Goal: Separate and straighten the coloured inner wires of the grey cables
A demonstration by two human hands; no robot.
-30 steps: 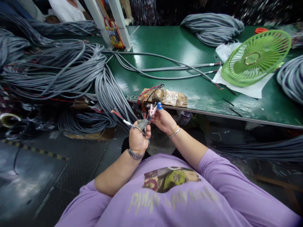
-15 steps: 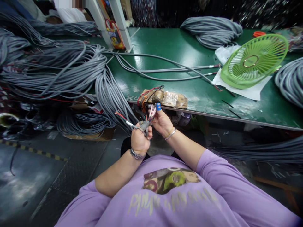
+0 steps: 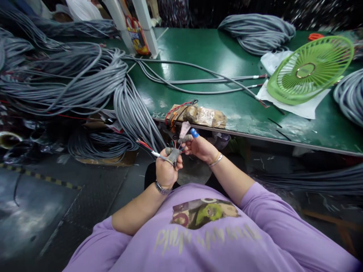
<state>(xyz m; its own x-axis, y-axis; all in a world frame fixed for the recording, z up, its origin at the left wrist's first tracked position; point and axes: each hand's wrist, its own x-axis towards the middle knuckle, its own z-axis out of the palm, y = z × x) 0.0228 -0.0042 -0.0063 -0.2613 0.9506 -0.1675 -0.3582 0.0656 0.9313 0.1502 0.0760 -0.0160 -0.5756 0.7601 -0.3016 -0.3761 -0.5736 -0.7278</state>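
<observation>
My left hand (image 3: 165,169) is closed around the end of a grey cable (image 3: 133,113) whose stripped coloured wires (image 3: 176,145) fan out above my fist. A second stripped cable end (image 3: 146,146) with red and white wires sticks out to the left of that fist. My right hand (image 3: 199,146), with a blue cap on one fingertip, pinches a small pink tool (image 3: 184,130) right over the coloured wires. Both hands are held below the front edge of the green table (image 3: 215,49).
Large bundles of grey cable (image 3: 65,79) lie at the left and hang off the table. More coils (image 3: 255,32) sit at the back and right. A green fan grille (image 3: 309,70) rests on white paper. A taped block with wires (image 3: 195,114) sits at the table edge.
My hands stay together at the wires; the right hand has turned slightly so the pink tool tips upward. The view has shifted a little.
</observation>
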